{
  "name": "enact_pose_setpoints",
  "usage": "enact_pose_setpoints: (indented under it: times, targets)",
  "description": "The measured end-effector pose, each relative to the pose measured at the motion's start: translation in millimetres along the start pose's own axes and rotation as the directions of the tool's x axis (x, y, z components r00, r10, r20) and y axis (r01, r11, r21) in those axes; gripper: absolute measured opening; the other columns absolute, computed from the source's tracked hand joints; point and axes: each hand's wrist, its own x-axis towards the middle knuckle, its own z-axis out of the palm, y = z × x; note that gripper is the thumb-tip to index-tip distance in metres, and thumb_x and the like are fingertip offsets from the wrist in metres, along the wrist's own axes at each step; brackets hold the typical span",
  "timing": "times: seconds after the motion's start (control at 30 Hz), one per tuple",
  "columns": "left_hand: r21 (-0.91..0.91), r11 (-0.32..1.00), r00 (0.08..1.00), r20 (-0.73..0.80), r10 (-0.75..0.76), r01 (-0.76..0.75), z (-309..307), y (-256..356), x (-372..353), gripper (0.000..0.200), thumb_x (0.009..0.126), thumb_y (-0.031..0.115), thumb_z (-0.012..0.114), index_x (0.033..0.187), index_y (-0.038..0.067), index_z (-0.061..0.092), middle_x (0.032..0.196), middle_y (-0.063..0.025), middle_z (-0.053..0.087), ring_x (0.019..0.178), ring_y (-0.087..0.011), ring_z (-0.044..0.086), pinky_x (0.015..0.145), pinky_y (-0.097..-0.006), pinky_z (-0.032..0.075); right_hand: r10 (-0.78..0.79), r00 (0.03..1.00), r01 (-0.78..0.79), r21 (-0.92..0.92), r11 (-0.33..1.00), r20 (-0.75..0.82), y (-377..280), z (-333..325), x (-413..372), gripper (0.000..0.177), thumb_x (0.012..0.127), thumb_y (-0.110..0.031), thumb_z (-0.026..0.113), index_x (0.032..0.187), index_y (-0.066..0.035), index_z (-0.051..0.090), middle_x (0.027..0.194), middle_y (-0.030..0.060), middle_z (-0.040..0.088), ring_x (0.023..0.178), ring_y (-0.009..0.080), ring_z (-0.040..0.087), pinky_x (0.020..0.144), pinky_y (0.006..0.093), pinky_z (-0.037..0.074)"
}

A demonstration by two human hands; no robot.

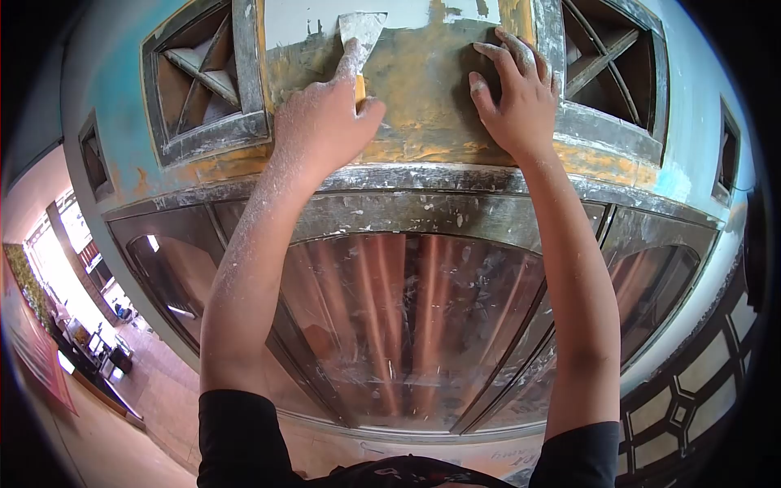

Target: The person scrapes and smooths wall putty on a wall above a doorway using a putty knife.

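Note:
My left hand [321,122], dusted with white powder, is closed around the yellow handle of a putty knife [365,29]. Its index finger lies along the metal blade, which is flat against the wall panel [427,93] near the border of white paint and bare, patchy grey and ochre surface. To the right, my right hand [522,102] is spread open with its fingertips on the same panel, beside the ochre-edged frame strip, and holds nothing. Part of the handle is hidden by my left hand.
Wooden vents with crossed slats, a left vent [199,77] and a right vent [610,61], flank the panel. Below runs a paint-spotted wooden ledge [423,177] above glass panes [407,325] with curtains behind. A dark metal grille [691,382] stands lower right.

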Motion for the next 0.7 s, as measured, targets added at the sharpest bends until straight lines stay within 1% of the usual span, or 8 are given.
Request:
enact_pose_setpoints:
  times: [0.13,0.17,0.27,0.33,0.47,0.57,0.63,0.7]
  targets:
    - [-0.003,1.000,1.000,0.011,-0.027,0.027,10.9,17.1,-15.4,0.080,0.091,0.035,0.057,0.161,0.006,0.028,0.080,-0.0244,0.070,0.078,-0.0431,0.070,0.077,-0.0533,0.056,0.010,0.999,-0.010,0.013,1.000,0.032,0.4,-0.5,-2.1,0.040,0.090,-0.036,0.068,0.128,-0.027,0.065,0.146,0.0021,0.056,0.142,0.0320,0.044,0.118,0.0538,0.031]
    - [0.033,0.999,0.999,0.033,-0.023,0.022,16.8,23.0,-21.0,0.081,0.091,0.034,0.056,0.160,0.004,0.028,0.079,-0.0240,0.070,0.077,-0.0425,0.070,0.076,-0.0530,0.056,0.011,0.999,-0.011,0.008,1.000,0.032,1.8,-1.5,-2.9,0.040,0.090,-0.036,0.068,0.128,-0.027,0.065,0.146,0.0021,0.056,0.142,0.0320,0.044,0.118,0.0538,0.031]
    - [0.064,0.998,0.999,0.032,0.000,-0.002,14.5,26.7,-13.1,0.081,0.092,0.034,0.056,0.160,0.001,0.026,0.076,-0.0235,0.070,0.075,-0.0421,0.070,0.074,-0.0528,0.056,-0.059,0.996,0.054,0.072,0.996,0.067,7.3,-1.9,-4.3,0.043,0.091,-0.037,0.067,0.132,-0.027,0.063,0.152,0.0050,0.051,0.146,0.0335,0.039,0.122,0.0568,0.024]
    - [0.107,0.994,0.999,-0.014,0.038,-0.036,12.9,24.0,2.5,0.082,0.093,0.034,0.056,0.160,0.000,0.024,0.075,-0.0236,0.069,0.074,-0.0429,0.070,0.074,-0.0536,0.056,-0.074,0.995,0.069,0.069,0.995,0.070,9.9,-2.3,-5.9,0.043,0.091,-0.037,0.066,0.133,-0.027,0.063,0.152,0.0053,0.051,0.146,0.0334,0.039,0.122,0.0568,0.024]
    - [0.054,0.998,0.999,0.013,0.033,-0.033,15.3,29.4,-9.6,0.081,0.092,0.033,0.056,0.158,-0.004,0.028,0.079,-0.0214,0.072,0.074,-0.0392,0.073,0.072,-0.0522,0.059,-0.053,0.996,0.050,0.037,0.998,0.074,6.0,-2.3,-8.5,0.044,0.092,-0.037,0.066,0.134,-0.028,0.062,0.154,0.0053,0.050,0.147,0.0328,0.039,0.123,0.0560,0.024]
    - [0.058,0.996,0.998,0.009,0.065,-0.066,24.0,31.1,-15.9,0.081,0.091,0.033,0.056,0.158,-0.004,0.027,0.079,-0.0223,0.072,0.075,-0.0393,0.072,0.072,-0.0523,0.058,-0.038,0.997,0.034,0.058,0.998,0.073,4.9,-3.7,-8.5,0.043,0.092,-0.037,0.066,0.133,-0.028,0.063,0.154,0.0047,0.050,0.147,0.0323,0.039,0.123,0.0553,0.024]
    - [-0.062,0.998,1.000,0.017,0.012,-0.011,13.6,30.4,-3.8,0.081,0.092,0.033,0.057,0.162,0.009,0.025,0.077,-0.0251,0.069,0.077,-0.0442,0.070,0.078,-0.0543,0.055,-0.038,0.997,0.034,0.053,0.998,0.068,5.2,-4.1,-8.2,0.043,0.092,-0.036,0.066,0.133,-0.028,0.063,0.154,0.0044,0.050,0.147,0.0322,0.039,0.123,0.0551,0.024]
    - [-0.068,0.998,0.999,-0.029,0.016,-0.018,18.9,32.0,2.4,0.081,0.092,0.033,0.057,0.162,0.009,0.025,0.077,-0.0253,0.069,0.077,-0.0445,0.070,0.079,-0.0544,0.054,-0.035,0.997,0.031,0.053,0.998,0.068,4.7,-3.8,-9.3,0.042,0.091,-0.036,0.066,0.133,-0.028,0.063,0.153,0.0041,0.051,0.147,0.0320,0.039,0.123,0.0549,0.024]
